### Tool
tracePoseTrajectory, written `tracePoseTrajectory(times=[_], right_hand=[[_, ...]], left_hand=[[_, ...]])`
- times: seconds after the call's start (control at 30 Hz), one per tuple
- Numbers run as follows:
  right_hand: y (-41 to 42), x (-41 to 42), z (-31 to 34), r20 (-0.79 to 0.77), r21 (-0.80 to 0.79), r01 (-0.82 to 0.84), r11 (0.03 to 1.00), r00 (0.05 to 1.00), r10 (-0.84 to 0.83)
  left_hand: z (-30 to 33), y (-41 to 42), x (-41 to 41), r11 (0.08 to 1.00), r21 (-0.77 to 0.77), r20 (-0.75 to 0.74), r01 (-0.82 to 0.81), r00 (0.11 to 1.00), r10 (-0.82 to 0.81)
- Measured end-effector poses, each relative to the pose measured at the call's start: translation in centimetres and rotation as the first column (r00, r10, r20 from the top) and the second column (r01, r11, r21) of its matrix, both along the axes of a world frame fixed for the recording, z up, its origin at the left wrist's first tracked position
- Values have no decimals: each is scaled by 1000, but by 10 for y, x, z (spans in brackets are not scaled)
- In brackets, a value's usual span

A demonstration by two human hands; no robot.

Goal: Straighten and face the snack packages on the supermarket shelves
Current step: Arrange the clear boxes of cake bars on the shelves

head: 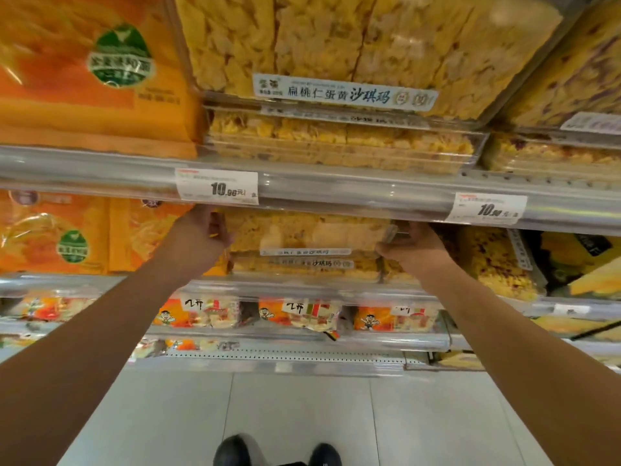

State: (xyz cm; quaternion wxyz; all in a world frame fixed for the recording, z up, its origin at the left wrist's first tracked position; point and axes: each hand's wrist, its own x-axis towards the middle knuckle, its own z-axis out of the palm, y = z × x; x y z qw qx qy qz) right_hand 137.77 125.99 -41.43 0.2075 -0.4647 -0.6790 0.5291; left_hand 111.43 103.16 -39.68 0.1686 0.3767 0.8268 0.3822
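Observation:
A clear plastic box of yellow sachima snacks [302,235] lies on top of another such box [302,265] on the middle shelf, under the price rail. My left hand [205,232] grips its left end. My right hand [411,247] grips its right end, fingers curled round the corner. Both arms reach up from below. The fingertips of my left hand are hidden behind the box.
Above, more sachima boxes [336,142] stand on the upper shelf behind a rail with price tags [216,188]. Orange bags [84,79] fill the left side. Orange rice cracker packs [302,314] sit on the shelf below. Grey floor tiles and my shoes [235,452] lie underneath.

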Motion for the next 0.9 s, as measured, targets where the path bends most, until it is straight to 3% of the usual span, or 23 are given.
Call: tracePoseTrajectory(times=[0.1,0.2,0.3,0.43,0.9], right_hand=[[-2,-6,0,78,55,0,998,997,-4],[-7,-9,0,123,103,-4,995,992,-9],[-9,-7,2,187,162,-34,986,982,3],[-12,-3,12,367,232,-122,965,930,29],[-23,-8,10,423,264,-149,953,906,25]], left_hand=[[-4,6,-6,1000,-2,-2,29,1000,-29],[-10,0,-7,994,105,74,17,997,-25],[-16,-10,-4,979,200,28,34,999,-41],[-22,-17,-7,980,199,-2,8,1000,-8],[-40,-18,-12,955,291,120,57,988,-96]])
